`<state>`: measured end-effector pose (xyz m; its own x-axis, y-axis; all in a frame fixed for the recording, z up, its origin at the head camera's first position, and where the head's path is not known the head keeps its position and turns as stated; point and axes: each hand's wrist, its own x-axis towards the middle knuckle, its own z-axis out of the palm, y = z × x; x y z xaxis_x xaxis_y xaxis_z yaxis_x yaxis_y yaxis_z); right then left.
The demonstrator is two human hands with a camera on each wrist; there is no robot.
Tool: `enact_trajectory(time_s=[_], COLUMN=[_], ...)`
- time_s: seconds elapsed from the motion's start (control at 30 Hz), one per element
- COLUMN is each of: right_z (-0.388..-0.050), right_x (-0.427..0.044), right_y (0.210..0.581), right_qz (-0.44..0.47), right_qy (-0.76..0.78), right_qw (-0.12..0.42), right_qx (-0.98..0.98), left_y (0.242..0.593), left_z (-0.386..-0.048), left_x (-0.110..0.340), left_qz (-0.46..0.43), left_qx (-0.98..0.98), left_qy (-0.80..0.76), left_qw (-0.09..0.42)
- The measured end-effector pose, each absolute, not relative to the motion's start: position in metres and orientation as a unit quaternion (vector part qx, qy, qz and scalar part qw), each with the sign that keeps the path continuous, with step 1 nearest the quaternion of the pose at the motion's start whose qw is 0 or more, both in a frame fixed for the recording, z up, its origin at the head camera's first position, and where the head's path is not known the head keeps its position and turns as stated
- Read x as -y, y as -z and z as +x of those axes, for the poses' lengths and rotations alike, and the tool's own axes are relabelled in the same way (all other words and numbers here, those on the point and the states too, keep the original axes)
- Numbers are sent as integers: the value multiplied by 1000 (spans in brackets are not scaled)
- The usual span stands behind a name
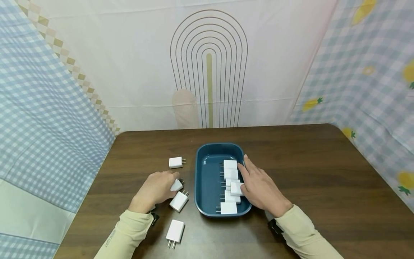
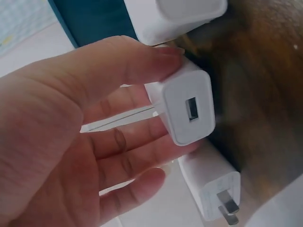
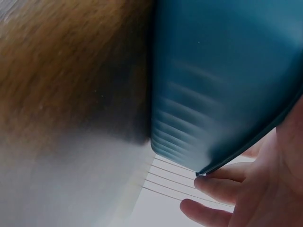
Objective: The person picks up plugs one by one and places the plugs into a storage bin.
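Observation:
My left hand point(image 1: 156, 189) pinches a white USB charger point(image 2: 188, 106) between thumb and fingers, left of the blue tray point(image 1: 201, 210). Its USB port shows in the left wrist view; in the head view its prongs point away from the hand. My right hand point(image 1: 263, 189) lies over the tray's right rim with fingers fairly straight. The right thumb touches a white charger point(image 1: 237, 189) that lies on top of others, and the index fingertip is close to the upper chargers point(image 1: 231, 174). Beyond the rim, other right fingers point(image 3: 215, 188) show in the right wrist view.
Several chargers lie in a column along the tray's right side, prongs leftward. On the wooden table point(image 1: 307, 162), one loose charger point(image 1: 175, 162) lies behind the left hand, another charger point(image 1: 179, 201) beside it, and a third charger point(image 1: 175, 231) nearer the front. A patterned cloth point(image 1: 142, 72) hangs behind.

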<state>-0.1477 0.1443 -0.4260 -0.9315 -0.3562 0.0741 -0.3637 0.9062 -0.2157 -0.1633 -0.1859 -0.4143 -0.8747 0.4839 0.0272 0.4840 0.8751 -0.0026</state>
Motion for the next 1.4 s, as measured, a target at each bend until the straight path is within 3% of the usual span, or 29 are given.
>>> enact_trajectory(time_s=[0.37, 0.73, 1.2, 1.4], right_z=[-147, -148, -146, -147], right_x=[-144, -142, -141, -141], right_y=[428, 428, 428, 427], right_qz=[180, 175, 173, 172], right_qy=[-119, -121, -125, -123], right_qw=[13, 1, 0, 3], right_qx=[976, 977, 977, 977], left_y=[403, 381, 379, 385], left_z=[-157, -143, -135, -132], left_x=[183, 175, 155, 139], left_qz=[-264, -300, -372, -402], left_qx=[963, 940, 909, 900], left_qy=[-18, -25, 75, 75], left_qw=[55, 164, 173, 152])
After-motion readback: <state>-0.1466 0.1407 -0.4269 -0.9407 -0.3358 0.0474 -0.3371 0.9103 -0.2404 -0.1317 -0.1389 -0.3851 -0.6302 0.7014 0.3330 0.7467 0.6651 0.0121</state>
